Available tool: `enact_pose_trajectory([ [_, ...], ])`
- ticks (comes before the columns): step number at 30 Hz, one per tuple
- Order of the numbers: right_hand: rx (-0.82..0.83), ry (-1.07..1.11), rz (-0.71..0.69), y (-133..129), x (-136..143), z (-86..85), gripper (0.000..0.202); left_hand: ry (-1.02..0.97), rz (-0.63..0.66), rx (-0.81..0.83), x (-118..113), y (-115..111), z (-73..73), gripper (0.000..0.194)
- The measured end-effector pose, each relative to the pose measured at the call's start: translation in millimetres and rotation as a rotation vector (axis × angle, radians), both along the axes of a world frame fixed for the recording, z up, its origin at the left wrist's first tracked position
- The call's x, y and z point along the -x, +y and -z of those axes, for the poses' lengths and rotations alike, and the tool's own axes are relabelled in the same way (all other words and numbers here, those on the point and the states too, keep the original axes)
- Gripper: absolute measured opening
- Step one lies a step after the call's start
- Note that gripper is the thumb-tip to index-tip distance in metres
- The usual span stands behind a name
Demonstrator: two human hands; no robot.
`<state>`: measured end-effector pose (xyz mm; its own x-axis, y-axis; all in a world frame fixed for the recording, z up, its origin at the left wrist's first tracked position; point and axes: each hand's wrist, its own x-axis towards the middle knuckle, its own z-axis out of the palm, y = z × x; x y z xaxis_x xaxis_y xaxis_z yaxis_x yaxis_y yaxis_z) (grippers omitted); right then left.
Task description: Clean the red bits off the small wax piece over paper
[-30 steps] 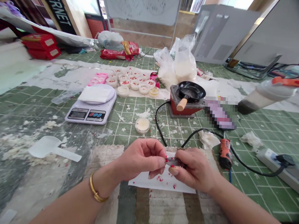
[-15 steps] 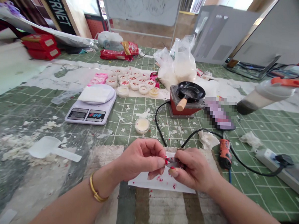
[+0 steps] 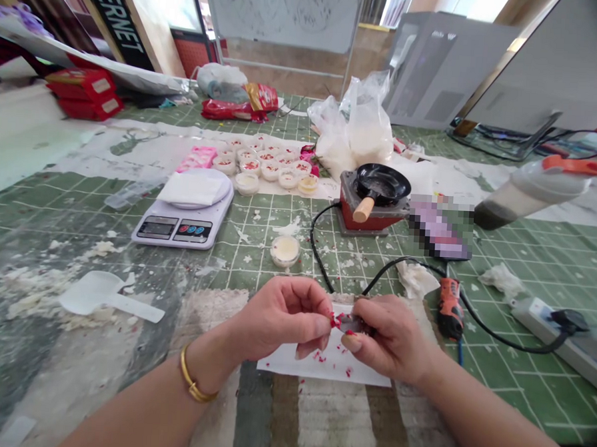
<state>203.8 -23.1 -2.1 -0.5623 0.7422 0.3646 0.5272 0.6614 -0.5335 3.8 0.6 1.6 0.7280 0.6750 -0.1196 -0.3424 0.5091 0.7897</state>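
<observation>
The left hand (image 3: 283,319) and right hand (image 3: 390,338) meet fingertip to fingertip, both pinched shut on one small dark piece with red bits (image 3: 346,321). It lies crosswise between them, just above the white paper sheet (image 3: 321,365), equally near both hands.

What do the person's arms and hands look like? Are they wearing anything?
Both forearms are bare, with no sleeves in view. The left hand has a thin gold bangle around its wrist. The right hand wears no bracelet or watch that shows. No rings can be seen on the fingers, and there are no gloves. The right thumbnail looks painted a tan shade.
</observation>
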Motion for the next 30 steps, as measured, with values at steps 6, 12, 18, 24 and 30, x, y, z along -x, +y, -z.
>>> enact_pose_trajectory([
  [6, 0.061, -0.003, -0.034, 1.5, 0.2, 1.1, 0.035, -0.001, 0.015, 0.012, 0.8, 0.7, 3.8, 0.011],
  [12, 0.100, 0.009, -0.070, 1.9, -0.8, 1.9, 0.033, -0.014, 0.012, 0.004, 0.2, 1.2, 5.0, 0.011],
  [18, 0.083, -0.002, -0.054, 0.5, -0.2, 1.2, 0.032, -0.012, 0.008, 0.003, 1.1, 0.9, 4.1, 0.009],
  [24, 0.055, -0.010, -0.048, 1.0, 0.0, 1.5, 0.033, 0.000, 0.008, 0.009, 1.0, 0.3, 1.6, 0.007],
  [30, 0.010, -0.001, -0.029, 1.6, 0.1, -1.2, 0.035, -0.017, 0.005, 0.011, 0.9, 0.0, 1.2, 0.009],
])
